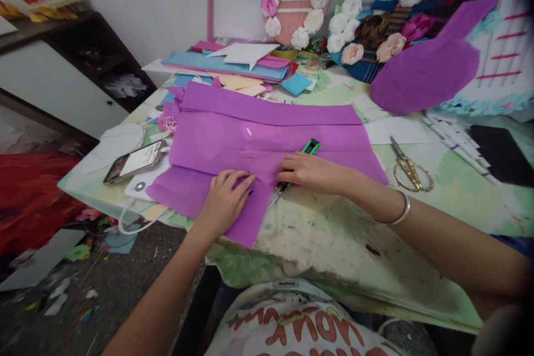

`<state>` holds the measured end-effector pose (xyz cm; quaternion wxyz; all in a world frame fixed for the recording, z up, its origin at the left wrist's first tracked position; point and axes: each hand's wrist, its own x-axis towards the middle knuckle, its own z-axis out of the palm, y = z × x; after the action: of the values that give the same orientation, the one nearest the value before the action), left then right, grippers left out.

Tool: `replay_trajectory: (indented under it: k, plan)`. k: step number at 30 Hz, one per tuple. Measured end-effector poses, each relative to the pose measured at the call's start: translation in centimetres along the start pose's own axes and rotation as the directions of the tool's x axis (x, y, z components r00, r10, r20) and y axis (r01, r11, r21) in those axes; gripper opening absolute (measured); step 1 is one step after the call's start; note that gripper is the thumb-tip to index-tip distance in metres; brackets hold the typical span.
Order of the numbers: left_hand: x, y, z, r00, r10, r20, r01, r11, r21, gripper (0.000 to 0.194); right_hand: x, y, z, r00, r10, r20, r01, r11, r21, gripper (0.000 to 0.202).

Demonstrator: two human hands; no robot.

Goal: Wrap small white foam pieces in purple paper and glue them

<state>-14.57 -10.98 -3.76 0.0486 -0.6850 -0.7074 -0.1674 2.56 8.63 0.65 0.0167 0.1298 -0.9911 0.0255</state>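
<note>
A large sheet of purple crepe paper (208,139) lies folded and creased across the table, its lower left part hanging toward the front edge. My left hand (227,200) rests on this part with its fingers laid flat. Beside it, my right hand (311,173) is closed around a green and black box cutter (311,147). The cutter slants across the paper's lower edge, its blade pointing down and left. My fingers hide the middle of its handle. A small white scrap (249,132) sits on the purple sheet.
Gold-handled scissors (411,172) lie to the right, near white strips (456,144) and a black rectangle (503,154). A phone (136,161) is at the left. Behind stand paper-flower guitar shapes (294,3), a purple guitar shape (425,75) and stacked coloured paper (229,64).
</note>
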Motion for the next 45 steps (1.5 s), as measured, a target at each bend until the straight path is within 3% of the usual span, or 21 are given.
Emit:
replay_trajectory:
  k: [6, 15, 25, 35, 45]
  plan:
    - [0.0, 0.1, -0.2, 1.0, 0.0, 0.003, 0.0, 1.0, 0.005, 0.036, 0.9, -1.0, 0.0, 0.999, -0.042, -0.001, 0.042, 0.999, -0.026, 0.018]
    - [0.0, 0.0, -0.1, 1.0, -0.001, 0.003, 0.001, 1.0, 0.01, 0.036, -0.8, -0.7, 0.0, 1.0, -0.001, -0.006, 0.001, 1.0, -0.004, 0.021]
    - [-0.1, -0.1, 0.1, 1.0, 0.005, -0.001, -0.005, 1.0, 0.014, 0.035, 0.9, -1.5, 0.3, 0.999, -0.044, -0.023, 0.042, 0.995, -0.086, 0.017]
    - [0.0, -0.1, -0.1, 1.0, -0.011, 0.024, 0.011, 1.0, 0.01, 0.036, -0.3, -1.0, 0.4, 0.999, -0.008, -0.032, 0.008, 1.0, -0.022, 0.02]
    - [0.0, 0.0, -0.1, 1.0, -0.021, 0.022, 0.021, 1.0, -0.008, 0.036, 1.8, -2.0, 0.3, 0.995, -0.081, -0.059, 0.077, 0.995, -0.071, 0.018]
